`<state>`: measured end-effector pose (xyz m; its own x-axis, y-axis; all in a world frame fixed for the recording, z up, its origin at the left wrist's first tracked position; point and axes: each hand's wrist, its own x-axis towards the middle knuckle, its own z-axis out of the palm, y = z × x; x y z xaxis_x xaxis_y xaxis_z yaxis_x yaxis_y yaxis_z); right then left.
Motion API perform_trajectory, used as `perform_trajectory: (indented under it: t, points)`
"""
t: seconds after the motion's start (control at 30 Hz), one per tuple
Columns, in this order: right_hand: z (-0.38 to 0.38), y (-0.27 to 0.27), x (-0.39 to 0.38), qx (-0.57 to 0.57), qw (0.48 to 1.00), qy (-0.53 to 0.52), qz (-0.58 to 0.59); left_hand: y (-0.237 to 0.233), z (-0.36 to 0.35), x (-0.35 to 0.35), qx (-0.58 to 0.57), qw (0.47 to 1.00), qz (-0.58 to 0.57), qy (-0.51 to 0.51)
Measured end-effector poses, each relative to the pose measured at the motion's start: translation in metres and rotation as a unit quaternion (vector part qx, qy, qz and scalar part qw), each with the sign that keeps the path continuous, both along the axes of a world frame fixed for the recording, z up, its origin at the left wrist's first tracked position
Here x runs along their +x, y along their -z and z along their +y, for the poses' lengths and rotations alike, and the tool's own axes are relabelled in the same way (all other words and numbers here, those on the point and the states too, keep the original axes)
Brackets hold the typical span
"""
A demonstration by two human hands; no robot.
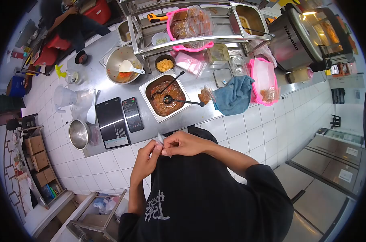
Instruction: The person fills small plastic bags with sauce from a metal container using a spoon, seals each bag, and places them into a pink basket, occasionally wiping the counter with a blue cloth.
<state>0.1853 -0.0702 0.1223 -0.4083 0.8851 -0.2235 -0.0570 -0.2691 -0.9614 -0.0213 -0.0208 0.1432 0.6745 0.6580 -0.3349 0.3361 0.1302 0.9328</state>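
Head view: the left hand [148,156] and right hand [184,144] pinch a plastic piece [160,138], perhaps a bag, in front of the black shirt [215,189]. It looks whitish and filmy, its pointed tip up.

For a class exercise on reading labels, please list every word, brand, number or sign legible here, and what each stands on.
"Miyako": on the side of the grey appliance.
White lettering on the black shirt: stylised, cannot be read surely.
Text on the tablet screen: too small and blurred.
Text on the phone screen: too small.
Two papers on the steel doors: print too small to read.
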Motion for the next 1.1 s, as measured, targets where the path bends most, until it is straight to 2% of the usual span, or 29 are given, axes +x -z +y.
perform_trajectory:
  t: [0.03,0.1,0.17,0.2,0.23,0.27,0.33,0.37,0.4,0.43,0.47,0.5,0.53,0.57,0.7,0.73,0.77,0.8,0.83,0.9,0.97,1.03,1.07,1.1]
  points:
    - [0.001,-0.004,0.001,-0.058,0.996,-0.034,0.064,-0.002,0.0,-0.003,-0.029,0.999,-0.001,0.015]
    - [0.0,-0.008,-0.005,-0.031,0.998,-0.016,0.059,0.005,-0.008,-0.001,-0.039,0.998,-0.042,-0.017]
    - [-0.001,-0.003,-0.012,-0.001,0.998,0.005,0.055,0.0,-0.012,0.006,0.068,0.994,0.052,-0.063]
    - [-0.002,0.003,-0.016,0.035,0.997,0.032,-0.062,0.0,-0.015,0.011,0.068,0.994,0.053,-0.062]
    - [-0.003,0.008,-0.018,0.07,0.98,0.06,-0.177,0.0,-0.02,0.016,0.189,0.97,0.12,-0.089]
    - [-0.005,0.011,-0.018,0.069,0.98,0.061,-0.177,0.001,-0.022,0.018,0.306,0.927,0.184,-0.115]
    - [-0.001,0.006,-0.016,0.179,0.938,0.12,-0.271,0.005,-0.018,0.017,0.329,0.917,0.2,-0.105]
    - [-0.001,0.005,-0.017,0.178,0.938,0.123,-0.27,0.007,-0.016,0.016,0.352,0.907,0.213,-0.094]
    - [0.0,0.003,-0.017,0.236,0.903,0.122,-0.337,0.009,-0.013,0.015,0.353,0.907,0.213,-0.091]
    - [0.0,0.003,-0.018,0.29,0.861,0.12,-0.4,0.012,-0.011,0.013,0.294,0.929,0.222,-0.037]
    - [-0.001,0.007,-0.017,0.289,0.861,0.122,-0.4,0.013,-0.01,0.012,0.232,0.945,0.23,0.017]
    - [-0.002,0.012,-0.017,0.31,0.857,0.068,-0.406,0.011,-0.008,0.014,0.232,0.944,0.232,0.018]
    - [-0.003,0.016,-0.018,0.332,0.849,0.013,-0.41,0.007,-0.005,0.015,0.208,0.947,0.237,0.068]
    - [-0.005,0.019,-0.017,0.331,0.852,0.014,-0.406,0.001,-0.001,0.016,0.183,0.946,0.242,0.117]
    - [-0.012,0.016,-0.003,0.263,0.878,-0.017,-0.399,-0.024,0.014,0.019,0.121,0.975,0.164,0.091]
    - [-0.012,0.015,-0.001,0.242,0.883,-0.023,-0.402,-0.023,0.015,0.021,0.276,0.947,0.154,0.059]
    - [-0.013,0.015,-0.001,0.242,0.883,-0.024,-0.402,-0.023,0.015,0.022,0.423,0.895,0.141,0.025]
    - [-0.014,0.015,-0.001,0.255,0.887,-0.009,-0.386,-0.017,0.016,0.016,0.359,0.922,0.132,0.061]
    - [-0.013,0.015,-0.001,0.27,0.89,0.007,-0.368,-0.012,0.019,0.012,0.36,0.922,0.132,0.059]
    - [-0.011,0.014,-0.001,0.276,0.904,0.031,-0.325,-0.007,0.022,0.006,0.336,0.926,0.112,0.129]
    - [-0.008,0.009,-0.003,0.281,0.916,0.057,-0.281,-0.007,0.022,0.007,0.366,0.916,0.106,0.124]
    - [-0.003,0.0,-0.007,0.107,0.983,0.096,-0.114,-0.009,0.022,0.007,0.395,0.905,0.101,0.119]
    - [-0.002,0.006,-0.007,0.106,0.983,0.096,-0.111,-0.013,0.022,0.008,0.447,0.88,0.101,0.128]
    - [0.0,0.012,-0.006,0.051,0.995,0.041,-0.075,-0.018,0.022,0.009,0.497,0.851,0.1,0.136]
